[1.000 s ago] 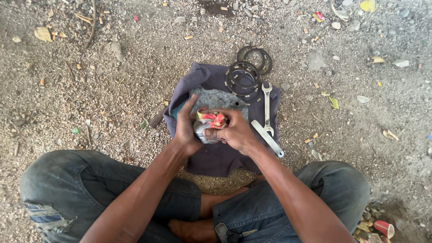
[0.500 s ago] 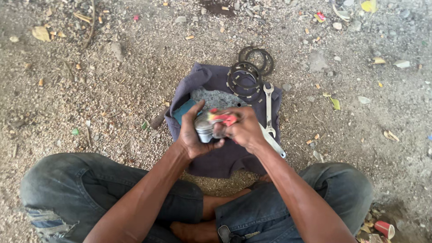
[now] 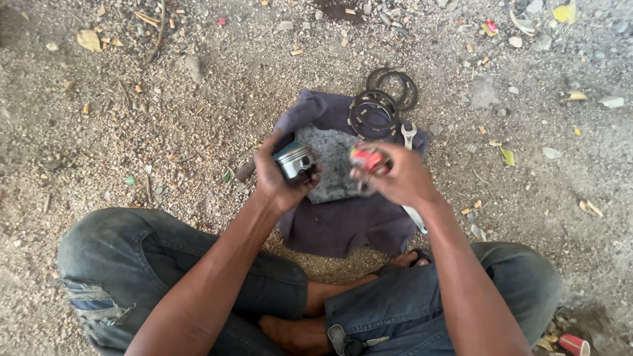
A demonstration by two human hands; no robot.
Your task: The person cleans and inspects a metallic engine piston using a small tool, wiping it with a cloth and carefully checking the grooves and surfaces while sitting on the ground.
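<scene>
I sit cross-legged on gravel. My left hand point(image 3: 280, 178) grips a small silver piston point(image 3: 295, 160), held just above a purple cloth point(image 3: 343, 221). My right hand point(image 3: 395, 178) holds a small red object point(image 3: 368, 158), blurred by motion, a short way to the right of the piston. The two hands are apart. A grey flat stone point(image 3: 333, 161) lies on the cloth beneath them.
Several dark metal rings point(image 3: 382, 102) lie stacked at the cloth's far right corner. A silver spanner point(image 3: 410, 135) rests along the cloth's right side, partly hidden by my right arm. Gravel with leaves and litter surrounds the cloth. A red cap point(image 3: 572, 344) lies at bottom right.
Both hands were pressed together around the piston and red object. Now they have separated, the left keeping the piston and the right pulling the red object away to the right.
</scene>
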